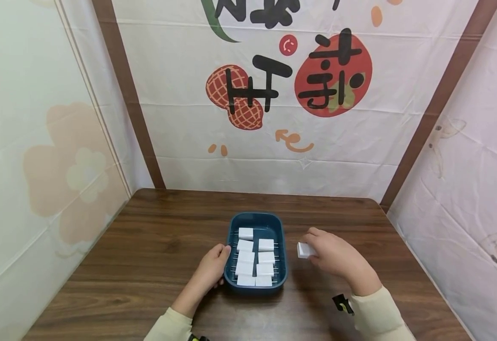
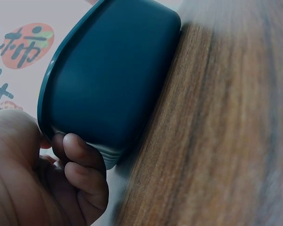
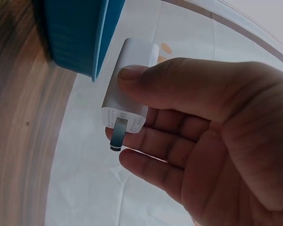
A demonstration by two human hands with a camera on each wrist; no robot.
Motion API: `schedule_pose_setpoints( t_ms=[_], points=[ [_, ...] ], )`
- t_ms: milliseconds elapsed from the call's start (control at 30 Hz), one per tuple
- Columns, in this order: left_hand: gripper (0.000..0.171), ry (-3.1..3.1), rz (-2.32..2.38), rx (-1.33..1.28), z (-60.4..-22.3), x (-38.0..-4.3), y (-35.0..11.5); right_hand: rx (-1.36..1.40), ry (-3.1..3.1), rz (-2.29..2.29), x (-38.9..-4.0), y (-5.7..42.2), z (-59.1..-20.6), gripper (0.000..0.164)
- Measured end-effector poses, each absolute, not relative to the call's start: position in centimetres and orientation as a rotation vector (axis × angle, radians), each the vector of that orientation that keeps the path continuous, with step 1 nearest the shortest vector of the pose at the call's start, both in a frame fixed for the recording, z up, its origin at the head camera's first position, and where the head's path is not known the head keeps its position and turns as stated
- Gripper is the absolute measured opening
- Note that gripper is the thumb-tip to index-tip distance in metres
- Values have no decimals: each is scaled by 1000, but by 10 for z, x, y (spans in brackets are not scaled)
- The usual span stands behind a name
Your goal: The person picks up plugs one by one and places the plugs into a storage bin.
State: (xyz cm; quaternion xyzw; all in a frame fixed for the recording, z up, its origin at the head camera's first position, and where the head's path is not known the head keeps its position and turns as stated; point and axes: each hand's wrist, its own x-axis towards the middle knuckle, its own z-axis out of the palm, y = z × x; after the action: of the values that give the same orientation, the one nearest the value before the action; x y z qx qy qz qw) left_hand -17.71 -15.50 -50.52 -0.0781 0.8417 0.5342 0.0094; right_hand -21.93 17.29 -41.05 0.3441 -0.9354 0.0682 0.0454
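A dark blue plastic bin (image 1: 254,219) stands on the table with several white charger plugs (image 1: 246,258) laid in two columns inside it. My left hand (image 1: 212,266) grips the bin's left rim, thumb on top and fingers curled underneath, as the left wrist view shows against the bin wall (image 2: 108,75). To the right of the bin, apart from it, my right hand (image 1: 335,253) holds one white charger plug (image 1: 304,250). In the right wrist view this charger plug (image 3: 127,80) is pinched between thumb and fingers, its metal prongs (image 3: 118,133) sticking out.
The brown wood-grain table (image 1: 167,227) spreads around the bin. A white printed cloth (image 1: 180,137) hangs behind it, with more cloth at both sides. Dark straps sit near both sleeves (image 1: 378,312).
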Motion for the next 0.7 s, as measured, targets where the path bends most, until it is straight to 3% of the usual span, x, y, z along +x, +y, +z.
schedule_pose_setpoints(
  t_ms=[700],
  points=[
    [38,2628,1671,-248,-506,-177,-156,1056,-2850,223,-230,149,-398,37]
  ],
)
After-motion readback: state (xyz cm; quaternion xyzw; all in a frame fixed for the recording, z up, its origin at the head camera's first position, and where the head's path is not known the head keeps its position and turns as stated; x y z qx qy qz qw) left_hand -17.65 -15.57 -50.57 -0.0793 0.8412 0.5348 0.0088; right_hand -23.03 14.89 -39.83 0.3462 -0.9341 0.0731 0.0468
